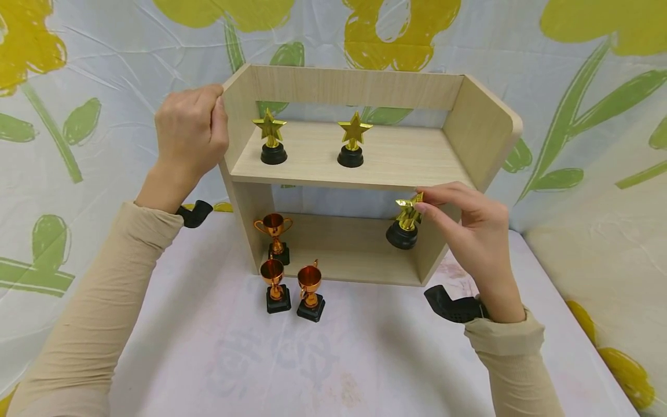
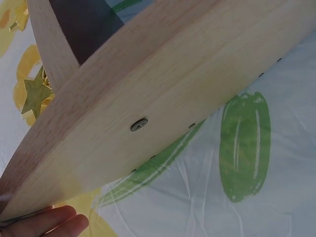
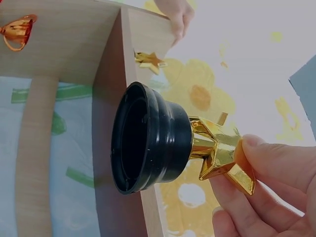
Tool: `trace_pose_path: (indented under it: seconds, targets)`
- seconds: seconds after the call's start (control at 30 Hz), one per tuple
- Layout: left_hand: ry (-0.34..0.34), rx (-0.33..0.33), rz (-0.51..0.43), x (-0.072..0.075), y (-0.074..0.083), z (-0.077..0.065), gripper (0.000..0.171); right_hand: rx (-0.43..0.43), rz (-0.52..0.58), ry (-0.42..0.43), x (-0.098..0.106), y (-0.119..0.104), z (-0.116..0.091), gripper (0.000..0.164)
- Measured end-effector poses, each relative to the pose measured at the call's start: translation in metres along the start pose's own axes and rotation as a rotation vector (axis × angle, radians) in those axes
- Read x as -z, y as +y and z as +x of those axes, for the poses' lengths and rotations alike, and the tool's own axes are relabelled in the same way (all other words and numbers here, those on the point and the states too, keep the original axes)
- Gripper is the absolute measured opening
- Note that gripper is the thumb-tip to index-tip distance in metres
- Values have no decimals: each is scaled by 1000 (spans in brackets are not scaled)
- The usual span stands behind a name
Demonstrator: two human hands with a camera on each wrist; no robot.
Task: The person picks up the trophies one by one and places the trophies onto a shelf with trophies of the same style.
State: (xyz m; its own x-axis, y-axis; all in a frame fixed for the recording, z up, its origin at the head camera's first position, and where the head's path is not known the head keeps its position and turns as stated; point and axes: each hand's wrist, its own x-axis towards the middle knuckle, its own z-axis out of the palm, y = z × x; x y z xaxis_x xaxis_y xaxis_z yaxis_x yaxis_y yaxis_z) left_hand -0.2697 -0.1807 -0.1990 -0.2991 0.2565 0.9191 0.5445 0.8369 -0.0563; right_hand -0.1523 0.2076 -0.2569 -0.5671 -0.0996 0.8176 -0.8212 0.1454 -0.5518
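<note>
My right hand [image 1: 471, 231] pinches a gold star trophy [image 1: 403, 234] by its star, in front of the right part of the lower compartment. In the right wrist view this trophy [image 3: 170, 140] is tipped sideways, showing the hollow underside of its black base. With my left hand [image 1: 193, 130] I grip the top of the left side panel of a pale wooden shelf [image 1: 411, 159]; fingertips [image 2: 54, 222] show at the panel's edge in the left wrist view. Two more star trophies, one at left [image 1: 273, 152] and one near the middle [image 1: 351, 155], stand upright on the upper board.
One copper cup trophy [image 1: 278, 252] stands at the left of the lower compartment. Two others, a left one [image 1: 278, 298] and a right one [image 1: 311, 307], stand on the white tabletop [image 1: 375, 353] before it. A flower-printed cloth [image 1: 130, 58] hangs behind the shelf.
</note>
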Motion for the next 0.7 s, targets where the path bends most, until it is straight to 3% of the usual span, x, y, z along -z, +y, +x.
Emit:
trace_pose_path:
  seconds: [0.23,0.57,0.7]
  targets:
    - [2,-17,9,0,-1,0,34,-6,9,27,1,-1,7,24]
    - [10,32,-19,0,2,-1,37,1,-44,55,3,-5,16,25]
    - [6,14,-12,0,0,0,37,-4,-59,63,4,-6,20,26]
